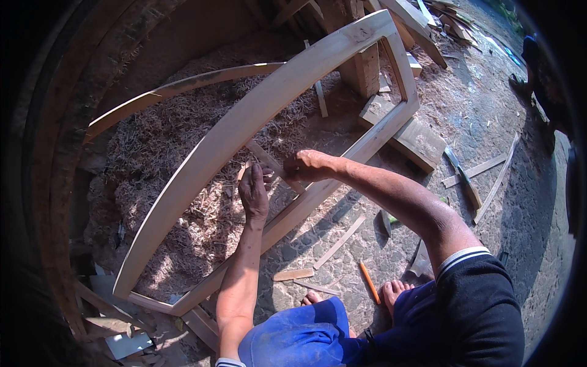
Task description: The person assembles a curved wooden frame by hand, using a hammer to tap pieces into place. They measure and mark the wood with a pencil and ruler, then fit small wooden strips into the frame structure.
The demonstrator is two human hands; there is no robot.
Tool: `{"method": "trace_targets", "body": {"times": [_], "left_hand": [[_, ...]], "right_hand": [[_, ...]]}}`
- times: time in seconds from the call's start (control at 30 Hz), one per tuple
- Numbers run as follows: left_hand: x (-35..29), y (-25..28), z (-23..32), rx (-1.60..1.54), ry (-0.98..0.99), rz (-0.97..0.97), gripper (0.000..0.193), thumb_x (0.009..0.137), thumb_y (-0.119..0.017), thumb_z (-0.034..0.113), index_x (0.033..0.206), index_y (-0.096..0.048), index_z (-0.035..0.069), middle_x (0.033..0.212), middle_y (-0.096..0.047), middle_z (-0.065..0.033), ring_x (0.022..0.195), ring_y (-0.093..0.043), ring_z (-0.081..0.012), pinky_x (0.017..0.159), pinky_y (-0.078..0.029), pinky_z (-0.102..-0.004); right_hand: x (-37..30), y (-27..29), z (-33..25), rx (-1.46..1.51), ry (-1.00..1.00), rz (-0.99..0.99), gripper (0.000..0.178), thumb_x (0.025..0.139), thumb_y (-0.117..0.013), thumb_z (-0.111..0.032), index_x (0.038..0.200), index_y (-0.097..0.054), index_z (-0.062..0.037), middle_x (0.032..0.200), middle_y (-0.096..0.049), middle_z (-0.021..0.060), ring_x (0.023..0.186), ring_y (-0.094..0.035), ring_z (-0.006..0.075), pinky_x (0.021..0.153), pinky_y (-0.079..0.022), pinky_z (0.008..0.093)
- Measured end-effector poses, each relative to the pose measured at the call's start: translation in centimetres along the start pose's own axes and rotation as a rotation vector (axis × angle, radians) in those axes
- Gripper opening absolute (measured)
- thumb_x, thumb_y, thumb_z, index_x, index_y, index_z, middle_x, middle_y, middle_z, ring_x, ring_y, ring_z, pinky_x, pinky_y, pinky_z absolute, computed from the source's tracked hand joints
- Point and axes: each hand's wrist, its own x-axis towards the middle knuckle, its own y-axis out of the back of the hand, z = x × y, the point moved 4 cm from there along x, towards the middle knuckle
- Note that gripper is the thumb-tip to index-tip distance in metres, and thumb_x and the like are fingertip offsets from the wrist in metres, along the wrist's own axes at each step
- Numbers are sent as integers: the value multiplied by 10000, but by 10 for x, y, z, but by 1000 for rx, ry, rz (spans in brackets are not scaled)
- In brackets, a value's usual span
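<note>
A large pale wooden frame (pixel 205 147) with one curved side lies slanting in front of me. A short wooden strip (pixel 269 158) crosses inside it, between the curved side and the straight near rail (pixel 290 215). My right hand (pixel 307 166) reaches over the near rail and is closed in a fist at this strip; what its fingers hold is hidden. Left of it, my left hand (pixel 254 191) is raised inside the frame with its fingers curled together. A small piece of light wood (pixel 243 170) shows behind its fingertips; whether it is gripped I cannot make out.
Wood shavings (pixel 159 140) heap beneath the frame. A wooden block (pixel 416 144) supports its right end. A handsaw (pixel 463 177), an orange pencil-like stick (pixel 370 283) and thin offcuts (pixel 339 241) lie on the stone ground. Boards are piled at the far right, where a person (pixel 541 79) partly shows.
</note>
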Motion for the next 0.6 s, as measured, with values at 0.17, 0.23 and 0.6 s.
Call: {"method": "trace_targets", "body": {"times": [0.17,0.23,0.6], "left_hand": [[-4,4,-8,-16,-2,34,463,1064,-490,445,1051,-685,25,858,-693,-41,742,-622,-103,673,-501,-264],[-7,6,-14,-1,18,52,468,1063,-492,444,1001,-687,23,825,-699,-51,748,-634,-121,690,-505,-298],[-23,20,-3,72,-8,58,450,1061,-514,442,1052,-678,24,861,-719,-62,767,-646,-123,710,-513,-271]], "right_hand": [[-6,6,-14,143,-100,-45,219,969,-584,-262,972,-679,-65,870,-708,116,832,-705,231,715,-554,374],[-11,5,-15,319,-250,-120,203,982,-570,-232,964,-657,-49,840,-705,81,786,-702,172,650,-560,331],[-56,4,25,1121,-450,468,212,1011,-591,-188,1098,-550,1,930,-699,116,814,-707,193,725,-620,323]]}}
